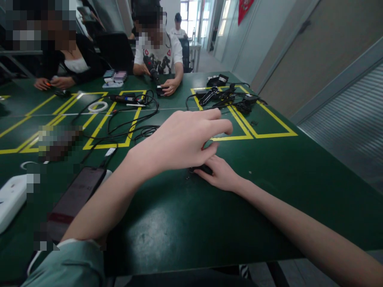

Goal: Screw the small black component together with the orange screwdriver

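My left hand (185, 139) reaches across the middle of the view, raised above the table with its back towards me. Its fingers are loosely bent and apart from the thumb, and no object shows in them. Below and partly behind it, my right hand (223, 173) rests at the table top, its fingers closed around a small black piece (206, 169). Most of that piece is covered by my hands, so its kind cannot be made out. Tiny dark bits (187, 177) lie beside it on the green table (209, 223).
A phone (77, 191) and a white power strip (12, 195) lie at the left. Beyond my hands are a black-handled tool (125, 99), cables, a white ring (97, 107) and black parts (221, 95). Across the table, one person (161, 54) holds a power driver (152, 71); another sits left.
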Demonstrator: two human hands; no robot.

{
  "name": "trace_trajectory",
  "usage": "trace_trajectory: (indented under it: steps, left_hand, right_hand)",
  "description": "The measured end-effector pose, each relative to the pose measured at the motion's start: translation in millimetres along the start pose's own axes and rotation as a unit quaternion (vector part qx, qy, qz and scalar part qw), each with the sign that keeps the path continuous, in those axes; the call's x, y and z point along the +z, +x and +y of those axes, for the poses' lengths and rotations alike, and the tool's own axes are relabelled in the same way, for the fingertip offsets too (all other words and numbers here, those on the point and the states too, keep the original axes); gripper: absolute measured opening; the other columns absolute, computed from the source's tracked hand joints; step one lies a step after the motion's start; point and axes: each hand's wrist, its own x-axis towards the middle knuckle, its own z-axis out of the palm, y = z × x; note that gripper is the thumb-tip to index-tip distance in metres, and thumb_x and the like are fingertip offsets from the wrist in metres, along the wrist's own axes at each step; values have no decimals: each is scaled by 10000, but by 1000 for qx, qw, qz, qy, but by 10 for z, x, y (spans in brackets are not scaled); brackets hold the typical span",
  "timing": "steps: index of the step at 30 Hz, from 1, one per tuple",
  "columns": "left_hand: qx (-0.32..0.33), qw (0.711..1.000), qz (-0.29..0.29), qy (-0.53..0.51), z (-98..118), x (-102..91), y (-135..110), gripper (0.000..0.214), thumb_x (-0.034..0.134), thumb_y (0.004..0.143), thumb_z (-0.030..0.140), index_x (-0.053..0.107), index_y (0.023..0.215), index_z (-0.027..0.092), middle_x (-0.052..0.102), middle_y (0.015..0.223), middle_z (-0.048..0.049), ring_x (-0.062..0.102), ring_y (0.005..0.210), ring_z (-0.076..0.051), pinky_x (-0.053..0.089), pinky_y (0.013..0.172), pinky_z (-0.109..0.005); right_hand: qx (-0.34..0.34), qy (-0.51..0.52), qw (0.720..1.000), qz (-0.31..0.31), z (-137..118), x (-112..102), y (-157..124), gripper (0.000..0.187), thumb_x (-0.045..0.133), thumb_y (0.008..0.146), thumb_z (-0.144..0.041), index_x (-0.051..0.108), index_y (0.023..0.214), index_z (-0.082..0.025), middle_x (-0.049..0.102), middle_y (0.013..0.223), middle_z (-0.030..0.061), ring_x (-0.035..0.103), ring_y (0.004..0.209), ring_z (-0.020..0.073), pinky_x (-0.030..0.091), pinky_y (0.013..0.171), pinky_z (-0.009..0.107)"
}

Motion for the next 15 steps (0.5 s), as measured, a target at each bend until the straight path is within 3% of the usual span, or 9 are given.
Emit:
trace_trajectory:
  steps: [15]
  left_hand:
    - [8,1000,-2,2,-4,-17,-11,280,503,903,132,697,1100,177,674,1029,-75,639,865,-191,433,660,-294]
  right_hand:
    - [1,4,1000,-3,-17,-14,10,231,613,972,-306,695,1155,-191,770,1077,124,696,1013,318,603,864,492]
